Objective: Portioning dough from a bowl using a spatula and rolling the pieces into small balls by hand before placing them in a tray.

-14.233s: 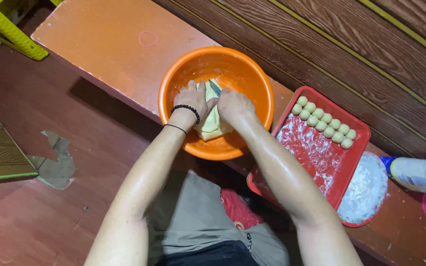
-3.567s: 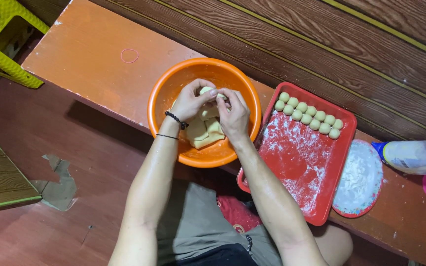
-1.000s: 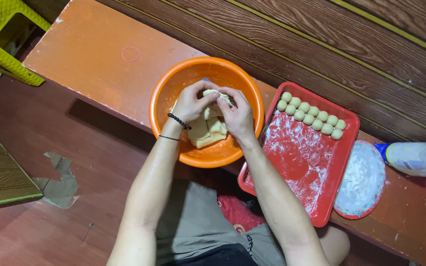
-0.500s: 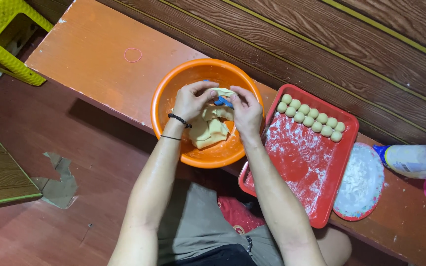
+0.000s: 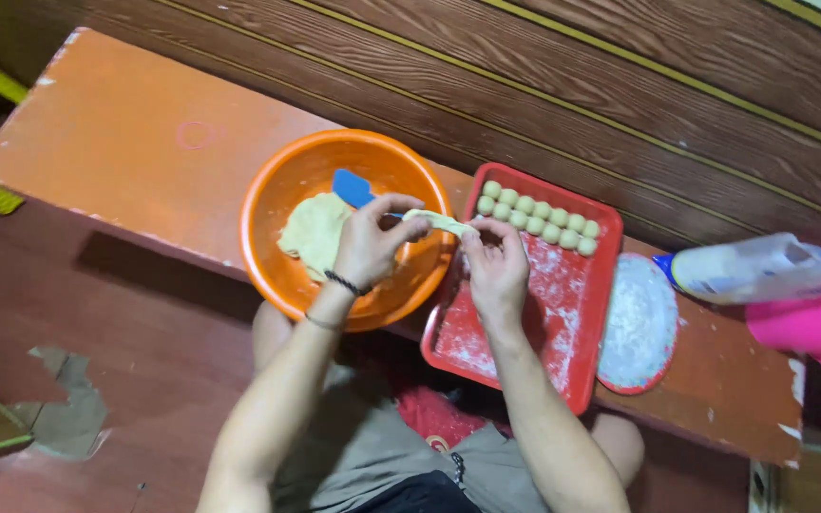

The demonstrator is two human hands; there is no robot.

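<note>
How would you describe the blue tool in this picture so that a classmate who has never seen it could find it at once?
Start at the round orange bowl on the long orange bench. Inside it, against the far wall, above a pale lump of dough, lies a small spatula near the left hand. Its flat blade is the only blue thing in the bowl.

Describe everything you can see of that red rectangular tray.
The red rectangular plastic tray lies flat on the orange bench top, beside the orange round bowl. White flour dusts its floor. Two rows of small pale dough balls line its far edge. The right hand hovers over its near-left part; a red round plate sits at its right side.
</note>
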